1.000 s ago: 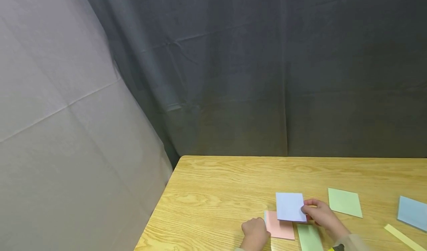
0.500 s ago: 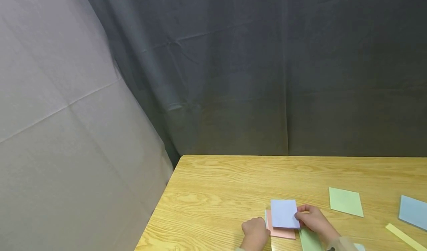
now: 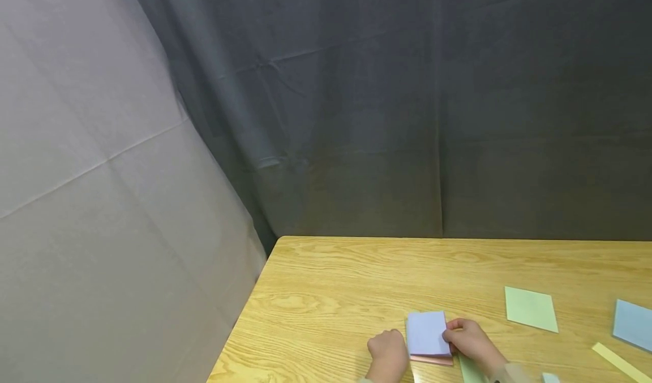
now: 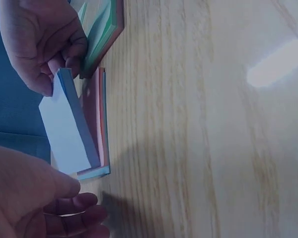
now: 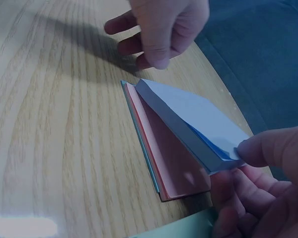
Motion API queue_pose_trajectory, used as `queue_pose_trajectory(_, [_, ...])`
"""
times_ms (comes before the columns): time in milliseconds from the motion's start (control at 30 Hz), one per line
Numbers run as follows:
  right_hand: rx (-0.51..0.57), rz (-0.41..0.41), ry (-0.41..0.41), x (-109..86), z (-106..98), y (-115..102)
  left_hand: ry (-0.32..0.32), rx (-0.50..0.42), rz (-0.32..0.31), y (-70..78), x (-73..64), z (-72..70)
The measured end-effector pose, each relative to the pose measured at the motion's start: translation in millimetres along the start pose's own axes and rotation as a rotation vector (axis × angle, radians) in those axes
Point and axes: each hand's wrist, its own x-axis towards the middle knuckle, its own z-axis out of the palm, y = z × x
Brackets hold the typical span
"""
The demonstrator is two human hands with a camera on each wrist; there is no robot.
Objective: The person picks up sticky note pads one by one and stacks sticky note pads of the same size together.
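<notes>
In the head view my right hand (image 3: 471,342) pinches the right edge of a lavender sticky-note pad (image 3: 427,333) between thumb and fingers. The pad slants over a pink pad (image 5: 171,168), its far end low and the gripped end raised. A thin blue layer (image 5: 140,134) shows beneath the pink one. My left hand (image 3: 388,353) is just left of this stack, fingers loosely curled around nothing. In the right wrist view its thumb (image 5: 159,47) hangs close to the lavender pad's corner, with a small gap between.
A green pad (image 3: 470,369) lies right of the stack, partly under my right hand. Farther right are a light green pad (image 3: 531,309), a blue pad (image 3: 633,325) and a narrow yellow strip (image 3: 621,362). A dark curtain (image 3: 356,117) hangs behind the wooden table (image 3: 316,292).
My right hand has carried the lavender pad left and nearer, so it now covers most of the pink pad. My left hand has hardly moved.
</notes>
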Motion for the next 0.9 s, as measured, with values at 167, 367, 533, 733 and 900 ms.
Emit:
queue_pose_trajectory(167, [-0.042, 0.021, -0.006, -0.5, 1, 0, 0.004, -0.028, 0.006, 2.4, -0.2, -1.7])
queue_pose_trajectory(367, [-0.134, -0.007, -0.006, -2.0, 1, 0, -0.020, -0.062, 0.029, 3.7, -1.1, -2.7])
queue_pose_trajectory(533, [-0.214, 0.014, -0.005, -3.9, 1, 0, -0.040, -0.074, 0.034, 4.0, -2.6, -3.7])
queue_pose_trajectory(733, [-0.366, -0.012, 0.011, -4.6, -1, -5, -0.016, -0.076, 0.043, 3.8, -1.9, -1.4])
queue_pose_trajectory(900, [-0.387, -0.006, 0.007, -5.8, -8, -10, -0.010, -0.061, 0.051, 3.8, -0.6, 0.3])
